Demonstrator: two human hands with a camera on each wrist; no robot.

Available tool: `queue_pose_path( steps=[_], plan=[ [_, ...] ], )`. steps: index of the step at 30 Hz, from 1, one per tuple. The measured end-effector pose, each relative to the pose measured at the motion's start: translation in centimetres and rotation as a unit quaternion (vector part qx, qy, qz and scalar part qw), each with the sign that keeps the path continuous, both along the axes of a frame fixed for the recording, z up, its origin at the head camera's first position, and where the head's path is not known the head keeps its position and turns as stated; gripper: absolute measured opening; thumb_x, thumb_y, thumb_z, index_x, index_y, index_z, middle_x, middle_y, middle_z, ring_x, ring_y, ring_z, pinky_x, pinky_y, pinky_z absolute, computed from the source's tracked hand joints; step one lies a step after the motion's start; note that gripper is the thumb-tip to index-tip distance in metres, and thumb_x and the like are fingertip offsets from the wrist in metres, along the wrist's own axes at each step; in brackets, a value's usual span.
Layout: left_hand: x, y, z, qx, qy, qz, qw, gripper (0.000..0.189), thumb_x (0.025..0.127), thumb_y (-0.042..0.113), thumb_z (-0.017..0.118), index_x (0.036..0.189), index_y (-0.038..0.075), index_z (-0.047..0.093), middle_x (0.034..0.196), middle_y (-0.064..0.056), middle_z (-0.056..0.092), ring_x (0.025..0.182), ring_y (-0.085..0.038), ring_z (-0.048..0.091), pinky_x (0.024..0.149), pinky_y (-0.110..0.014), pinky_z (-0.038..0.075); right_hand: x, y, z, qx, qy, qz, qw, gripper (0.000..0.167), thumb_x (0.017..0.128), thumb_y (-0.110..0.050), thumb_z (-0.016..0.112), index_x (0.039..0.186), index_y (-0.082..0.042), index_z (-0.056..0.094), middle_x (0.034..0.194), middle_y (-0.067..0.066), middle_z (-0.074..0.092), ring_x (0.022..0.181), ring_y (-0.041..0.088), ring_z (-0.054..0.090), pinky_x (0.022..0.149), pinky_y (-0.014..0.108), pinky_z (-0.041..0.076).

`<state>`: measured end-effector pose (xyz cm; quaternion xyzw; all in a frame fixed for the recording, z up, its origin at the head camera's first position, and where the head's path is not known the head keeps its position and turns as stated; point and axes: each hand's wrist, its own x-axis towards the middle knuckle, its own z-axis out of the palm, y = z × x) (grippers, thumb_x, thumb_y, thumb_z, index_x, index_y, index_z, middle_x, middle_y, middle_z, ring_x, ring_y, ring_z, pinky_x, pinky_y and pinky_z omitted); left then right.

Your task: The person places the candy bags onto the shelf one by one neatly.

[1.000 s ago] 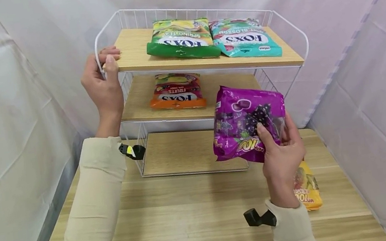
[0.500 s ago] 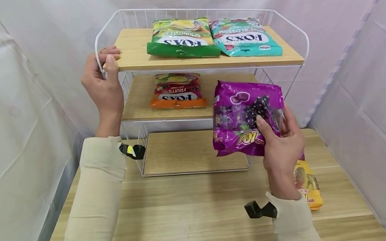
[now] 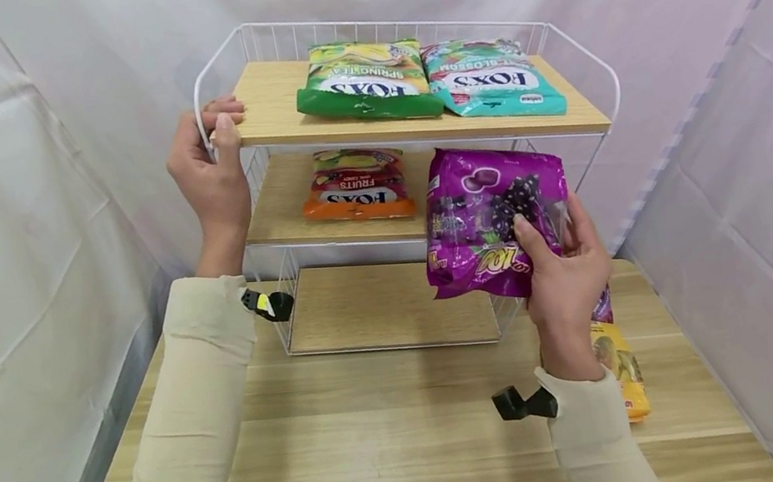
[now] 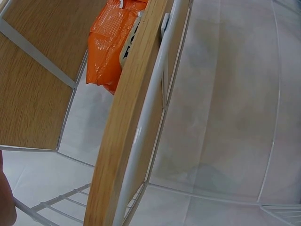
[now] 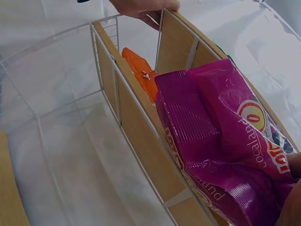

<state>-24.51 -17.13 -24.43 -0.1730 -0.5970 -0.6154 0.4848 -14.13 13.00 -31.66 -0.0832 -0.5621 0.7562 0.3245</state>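
Observation:
A purple candy bag is held by my right hand, thumb on its front and fingers behind its right side. The bag hangs before the right part of the middle shelf, and the right wrist view shows its crinkled purple back. My left hand grips the left end of the top shelf by the white wire frame. An orange and red Fox's bag lies on the middle shelf. On the top shelf lie a green Fox's bag and a turquoise Fox's bag.
The bottom shelf of the rack stands on the wooden table. A yellow candy bag and a partly hidden purple packet lie at the right, behind my right forearm. White fabric walls surround the table.
My right hand has raised the purple candy bag toward the middle shelf, uncovering more of the packets behind the forearm. My left hand keeps its grip on the rack.

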Motion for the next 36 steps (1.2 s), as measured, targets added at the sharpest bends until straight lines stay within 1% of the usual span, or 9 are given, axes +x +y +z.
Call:
queue_pose_path(
  steps=[4, 6, 11, 13, 20, 25, 30, 33, 36],
  plan=[
    [0.0, 0.0, 0.0, -0.002, 0.004, 0.002, 1.0, 0.017, 0.085, 0.007, 0.051, 0.082, -0.003, 0.064, 0.093, -0.032, 0.064, 0.099, -0.028, 0.064, 0.095, -0.033, 0.046, -0.5, 0.0, 0.3, -0.01, 0.014, 0.003, 0.9998, 0.064, 0.072, 0.0, 0.081, 0.13, -0.015, 0.059, 0.123, 0.013, 0.063, 0.112, 0.025, 0.06, 0.084, 0.031, 0.052],
    [0.0, 0.0, 0.1, -0.001, 0.004, 0.003, 1.0, 0.017, 0.085, 0.007, 0.051, 0.082, -0.003, 0.064, 0.093, -0.032, 0.064, 0.099, -0.027, 0.064, 0.095, -0.033, 0.046, -0.7, 0.0, 0.4, -0.008, 0.011, 0.003, 0.9999, 0.064, 0.072, 0.0, 0.081, 0.13, -0.015, 0.059, 0.122, 0.012, 0.063, 0.111, 0.025, 0.061, 0.083, 0.031, 0.053],
    [0.0, 0.0, 0.2, 0.005, 0.0, 0.002, 1.0, 0.016, 0.085, 0.007, 0.051, 0.083, -0.001, 0.065, 0.093, -0.03, 0.065, 0.098, -0.026, 0.064, 0.094, -0.033, 0.046, -0.9, 0.0, 0.5, 0.011, 0.009, 0.006, 0.9999, 0.061, 0.074, -0.003, 0.08, 0.13, -0.017, 0.06, 0.121, 0.011, 0.064, 0.108, 0.026, 0.062, 0.081, 0.031, 0.053],
    [0.0, 0.0, 0.1, 0.004, 0.001, 0.003, 1.0, 0.016, 0.085, 0.006, 0.051, 0.082, -0.002, 0.065, 0.092, -0.03, 0.065, 0.098, -0.027, 0.064, 0.094, -0.033, 0.046, -1.0, 0.0, 0.6, 0.013, 0.009, 0.009, 0.9998, 0.06, 0.075, -0.003, 0.079, 0.13, -0.017, 0.06, 0.122, 0.012, 0.064, 0.11, 0.025, 0.062, 0.083, 0.031, 0.053],
    [0.0, 0.1, 0.1, 0.006, 0.005, -0.001, 1.0, 0.018, 0.085, 0.006, 0.051, 0.082, -0.007, 0.064, 0.092, -0.032, 0.064, 0.098, -0.029, 0.063, 0.095, -0.034, 0.046, -1.7, 0.1, 1.2, -0.02, -0.009, 0.014, 0.9997, 0.062, 0.075, 0.0, 0.079, 0.132, -0.013, 0.058, 0.128, 0.012, 0.06, 0.117, 0.023, 0.057, 0.09, 0.03, 0.049],
    [0.0, 0.1, 0.1, 0.005, 0.005, 0.002, 1.0, 0.019, 0.085, 0.006, 0.051, 0.083, -0.007, 0.064, 0.092, -0.032, 0.064, 0.098, -0.029, 0.063, 0.095, -0.034, 0.046, -2.3, 0.2, 1.3, -0.031, -0.021, 0.013, 0.9992, 0.06, 0.076, 0.002, 0.077, 0.131, -0.013, 0.059, 0.129, 0.011, 0.059, 0.116, 0.023, 0.058, 0.087, 0.03, 0.051],
    [0.0, 0.0, 0.1, 0.005, 0.007, 0.001, 1.0, 0.019, 0.085, 0.006, 0.051, 0.083, -0.008, 0.064, 0.092, -0.031, 0.065, 0.098, -0.03, 0.063, 0.095, -0.034, 0.045, -2.8, 0.3, 1.4, -0.028, -0.052, 0.011, 0.9982, 0.057, 0.077, -0.001, 0.076, 0.129, -0.016, 0.061, 0.128, 0.009, 0.06, 0.115, 0.022, 0.059, 0.086, 0.03, 0.051],
    [0.0, 0.0, 0.1, 0.003, 0.007, 0.002, 1.0, 0.019, 0.085, 0.006, 0.051, 0.082, -0.008, 0.064, 0.092, -0.031, 0.065, 0.098, -0.029, 0.064, 0.095, -0.034, 0.045, -3.0, 0.4, 1.5, -0.004, -0.068, 0.013, 0.9976, 0.055, 0.081, -0.002, 0.073, 0.132, -0.017, 0.059, 0.131, 0.008, 0.058, 0.117, 0.02, 0.057, 0.089, 0.029, 0.049],
    [0.0, 0.1, 0.1, 0.001, 0.008, 0.004, 1.0, 0.019, 0.086, 0.006, 0.051, 0.083, -0.008, 0.063, 0.092, -0.031, 0.065, 0.098, -0.028, 0.064, 0.095, -0.034, 0.045, -3.1, 0.5, 1.5, 0.05, -0.078, 0.013, 0.9956, 0.05, 0.086, -0.005, 0.069, 0.134, -0.016, 0.057, 0.135, 0.006, 0.055, 0.122, 0.018, 0.052, 0.095, 0.028, 0.045]
  ],
)
